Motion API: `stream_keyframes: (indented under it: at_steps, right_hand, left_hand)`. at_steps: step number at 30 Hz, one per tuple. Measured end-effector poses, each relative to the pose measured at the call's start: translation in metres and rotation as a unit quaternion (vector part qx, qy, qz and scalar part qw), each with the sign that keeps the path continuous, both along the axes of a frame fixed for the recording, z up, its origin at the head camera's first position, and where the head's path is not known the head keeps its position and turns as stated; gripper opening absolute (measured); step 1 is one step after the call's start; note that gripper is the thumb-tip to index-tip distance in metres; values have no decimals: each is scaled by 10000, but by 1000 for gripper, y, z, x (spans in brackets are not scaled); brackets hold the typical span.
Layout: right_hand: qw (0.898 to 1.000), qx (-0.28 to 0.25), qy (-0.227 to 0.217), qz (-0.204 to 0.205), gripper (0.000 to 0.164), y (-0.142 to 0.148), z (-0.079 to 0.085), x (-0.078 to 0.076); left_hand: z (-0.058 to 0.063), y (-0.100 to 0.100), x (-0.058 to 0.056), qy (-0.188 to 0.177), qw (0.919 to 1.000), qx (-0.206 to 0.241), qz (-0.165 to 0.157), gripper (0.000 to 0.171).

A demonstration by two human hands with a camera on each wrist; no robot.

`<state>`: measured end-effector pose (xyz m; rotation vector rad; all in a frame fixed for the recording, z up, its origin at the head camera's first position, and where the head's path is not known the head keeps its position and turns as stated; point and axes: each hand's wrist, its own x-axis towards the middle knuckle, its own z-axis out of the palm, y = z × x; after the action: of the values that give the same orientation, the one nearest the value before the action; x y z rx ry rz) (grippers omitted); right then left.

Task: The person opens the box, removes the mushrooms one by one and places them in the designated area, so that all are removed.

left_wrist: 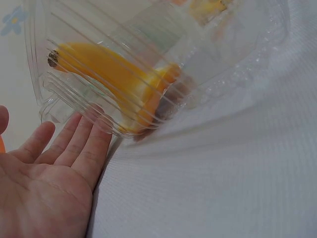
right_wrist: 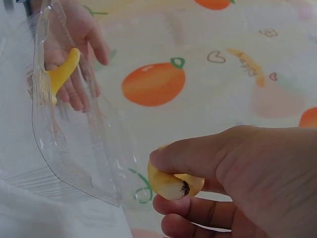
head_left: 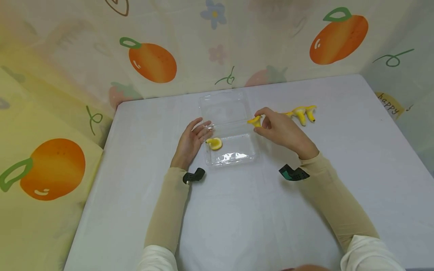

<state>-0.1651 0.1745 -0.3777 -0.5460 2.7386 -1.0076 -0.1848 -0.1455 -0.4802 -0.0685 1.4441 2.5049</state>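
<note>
My right hand [head_left: 285, 130] pinches a small yellow toy banana [head_left: 255, 121] between thumb and fingers, beside the right edge of a clear plastic box's raised lid. A dark tip shows on this held banana [right_wrist: 173, 186] in the right wrist view. My left hand [head_left: 190, 145] is at the box's left side, palm turned inward and fingers extended, with fingertips right at the ribbed wall. The hinged box [head_left: 239, 148] lies with its lid [head_left: 223, 107] tipped back. Another toy banana [head_left: 215, 143] lies in the box's left end, seen through the wall in the left wrist view.
Several more toy bananas [head_left: 301, 113] lie on the table behind my right hand. A white cloth covers the table [head_left: 237, 218]. Behind it hangs a fruit-printed curtain [head_left: 190, 45]. Each wrist wears a small dark camera mount [head_left: 194, 175].
</note>
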Motion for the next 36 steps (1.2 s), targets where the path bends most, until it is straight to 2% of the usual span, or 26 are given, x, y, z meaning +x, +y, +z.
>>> stream_keyframes:
  at_steps: [14, 25, 36]
  right_hand:
    - [9996, -23, -184, -219, 34, 4, 0, -1]
    - [9985, 216, -239, -445, 31, 7, 1, -4]
    - [9979, 370, -195, -485, 31, 8, 1, -4]
  left_hand:
    - [1, 0, 0, 16, 10000, 13, -8, 56]
    - [3, 0, 1, 48, 10000, 30, -46, 56]
    - [2, 0, 0, 10, 10000, -8, -27, 56]
